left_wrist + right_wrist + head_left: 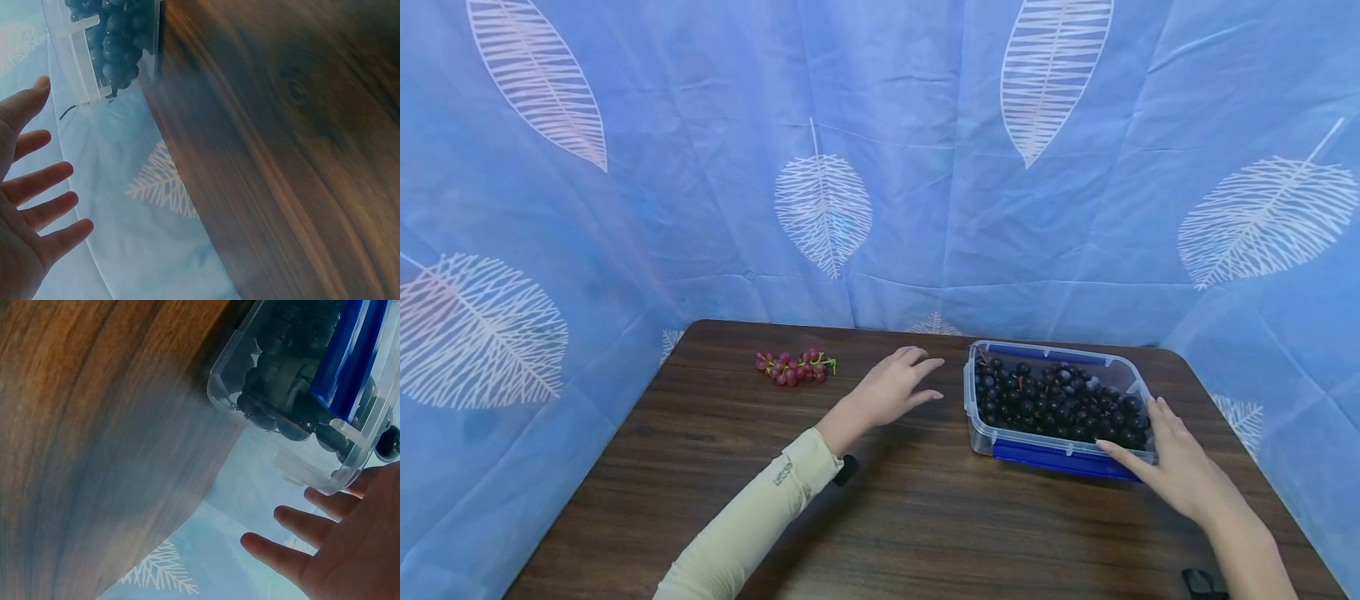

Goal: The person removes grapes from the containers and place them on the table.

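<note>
A clear plastic box [1052, 444] with blue side clips stands on the right half of the table, filled with dark grapes [1048, 400]. My right hand [1183, 467] is at the box's front right corner, thumb by the front rim and fingers along the right end. In the right wrist view those fingers [294, 559] look straight and spread beside the corner; whether they touch it, I cannot tell. My left hand [891, 387] hovers over the table left of the box, fingers spread, holding nothing. A small bunch of red grapes [793, 367] lies at the back left, behind the left hand.
The dark wooden table [925, 517] has rounded back corners. Blue cloth [895, 208] with white leaf prints hangs behind it and along both sides. The box sits close to the table's back edge. A black wrist device [846, 471] shows under the left cuff.
</note>
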`<state>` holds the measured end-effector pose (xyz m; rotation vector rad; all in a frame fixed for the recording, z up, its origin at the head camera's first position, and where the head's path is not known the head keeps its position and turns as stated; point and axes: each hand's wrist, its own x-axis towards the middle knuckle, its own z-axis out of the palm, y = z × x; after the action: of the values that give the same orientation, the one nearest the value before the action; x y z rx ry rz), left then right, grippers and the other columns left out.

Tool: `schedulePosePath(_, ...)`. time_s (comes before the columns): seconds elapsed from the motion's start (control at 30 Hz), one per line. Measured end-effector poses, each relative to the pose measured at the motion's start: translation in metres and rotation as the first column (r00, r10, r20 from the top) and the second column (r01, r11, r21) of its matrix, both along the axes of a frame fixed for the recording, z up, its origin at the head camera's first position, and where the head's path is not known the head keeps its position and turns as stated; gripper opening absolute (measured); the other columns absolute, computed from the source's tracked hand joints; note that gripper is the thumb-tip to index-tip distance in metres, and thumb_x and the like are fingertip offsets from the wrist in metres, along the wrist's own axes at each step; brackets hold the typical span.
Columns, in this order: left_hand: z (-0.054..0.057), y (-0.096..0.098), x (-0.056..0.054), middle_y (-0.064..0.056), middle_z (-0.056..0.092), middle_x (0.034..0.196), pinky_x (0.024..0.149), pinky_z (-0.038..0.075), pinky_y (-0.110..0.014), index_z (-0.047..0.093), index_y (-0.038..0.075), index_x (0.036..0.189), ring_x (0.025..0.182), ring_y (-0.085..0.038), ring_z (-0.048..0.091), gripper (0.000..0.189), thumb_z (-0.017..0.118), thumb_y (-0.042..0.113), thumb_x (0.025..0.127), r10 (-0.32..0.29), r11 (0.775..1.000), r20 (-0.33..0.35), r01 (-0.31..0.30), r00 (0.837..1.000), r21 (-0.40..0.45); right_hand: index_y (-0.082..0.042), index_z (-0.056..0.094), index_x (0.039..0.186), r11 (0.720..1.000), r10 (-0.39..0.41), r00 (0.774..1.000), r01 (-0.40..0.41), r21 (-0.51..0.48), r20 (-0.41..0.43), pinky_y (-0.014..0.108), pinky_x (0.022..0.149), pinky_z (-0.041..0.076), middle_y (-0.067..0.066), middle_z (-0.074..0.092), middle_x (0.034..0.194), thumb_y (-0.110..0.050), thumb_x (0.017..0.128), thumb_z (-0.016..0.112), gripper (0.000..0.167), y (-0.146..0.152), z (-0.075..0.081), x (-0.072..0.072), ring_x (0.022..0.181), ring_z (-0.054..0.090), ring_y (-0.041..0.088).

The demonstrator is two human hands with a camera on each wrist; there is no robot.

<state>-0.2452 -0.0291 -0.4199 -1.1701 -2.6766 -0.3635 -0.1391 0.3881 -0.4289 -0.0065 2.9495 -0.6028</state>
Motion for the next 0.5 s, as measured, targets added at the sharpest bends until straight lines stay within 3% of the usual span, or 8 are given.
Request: schedulePosePath(0.5, 0.006, 0.023, -0.01, -0.01, 0.061, 0.142, 0.11, 0.051, -0.037, 0.055, 0.011, 0.154, 0.132, -0.024, 0.059, 0.056, 0.061, 0.042, 0.108, -0.025, 0.999, 0.026, 0.025, 0.999, -0.026, 0.011, -0.017, 0.16, 1.0, 0.006, 1.0, -0.006, 0.001, 0.006, 0.089, 0.101, 0.019, 0.047, -0.01, 0.162, -0.067, 0.104, 0.052, 0.118, 0.008, -0.003, -0.001, 0.145, 0.004, 0.072)
